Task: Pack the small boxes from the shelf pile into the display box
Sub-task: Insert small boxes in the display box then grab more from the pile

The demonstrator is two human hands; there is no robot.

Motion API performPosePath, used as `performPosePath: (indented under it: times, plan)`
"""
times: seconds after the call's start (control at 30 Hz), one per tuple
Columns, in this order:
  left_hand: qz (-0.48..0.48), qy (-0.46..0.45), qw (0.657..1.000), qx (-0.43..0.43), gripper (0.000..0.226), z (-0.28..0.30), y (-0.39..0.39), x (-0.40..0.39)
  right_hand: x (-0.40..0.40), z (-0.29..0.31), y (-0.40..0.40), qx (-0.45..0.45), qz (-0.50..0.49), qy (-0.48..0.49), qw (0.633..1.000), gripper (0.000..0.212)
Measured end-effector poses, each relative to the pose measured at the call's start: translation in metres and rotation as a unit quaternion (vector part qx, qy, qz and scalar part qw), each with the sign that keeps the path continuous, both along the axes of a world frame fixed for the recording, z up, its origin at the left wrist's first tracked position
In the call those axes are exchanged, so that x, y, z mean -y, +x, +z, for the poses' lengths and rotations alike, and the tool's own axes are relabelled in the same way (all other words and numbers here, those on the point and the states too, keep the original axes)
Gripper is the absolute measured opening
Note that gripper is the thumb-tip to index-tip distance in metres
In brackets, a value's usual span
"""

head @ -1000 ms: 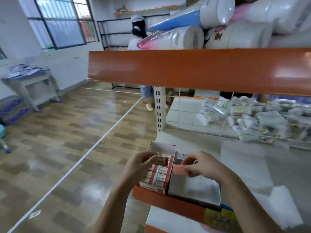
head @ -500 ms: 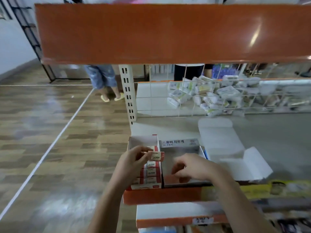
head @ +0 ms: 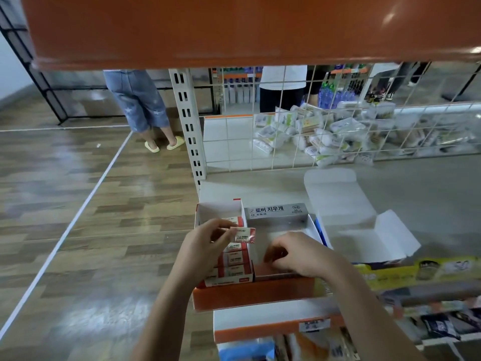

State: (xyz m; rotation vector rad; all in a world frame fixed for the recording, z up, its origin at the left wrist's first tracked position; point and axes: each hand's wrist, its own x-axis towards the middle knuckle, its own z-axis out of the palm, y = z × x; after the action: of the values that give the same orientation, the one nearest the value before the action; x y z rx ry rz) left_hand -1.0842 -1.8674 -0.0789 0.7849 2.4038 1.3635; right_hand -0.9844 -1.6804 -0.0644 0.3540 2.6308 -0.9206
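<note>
Nearest, left hand (head: 205, 246) pinches one small box (head: 245, 235) over the red box (head: 225, 256), which holds a row of "2B"-marked boxes; right hand (head: 294, 256) sits curled inside the display box (head: 283, 225) at its front wall, fingers together, whether it grips anything I cannot tell. Display box looks nearly empty, so packing seems barely begun with most boxes left to move; its open lid (head: 346, 204) lies flat on the shelf (head: 429, 183). Farther back its silver panel reads "로버 지우개", smaller print unreadable, and beyond the wire grid (head: 286, 142) lies a blurred pile of packets (head: 325, 136).
</note>
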Motion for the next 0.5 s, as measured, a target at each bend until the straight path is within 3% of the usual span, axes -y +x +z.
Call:
performPosePath:
  times: [0.2, 0.5]
  plan:
    - [0.02, -0.023, 0.999, -0.014, 0.013, 0.011, -0.027, 0.0, 0.001, 0.0, -0.003, -0.034, -0.008, -0.003, 0.999, 0.019]
    - [0.087, -0.188, 0.961, -0.184, 0.018, 0.012, -0.052, -0.02, 0.018, 0.008, -0.027, -0.141, -0.05, 0.003, 0.989, 0.02]
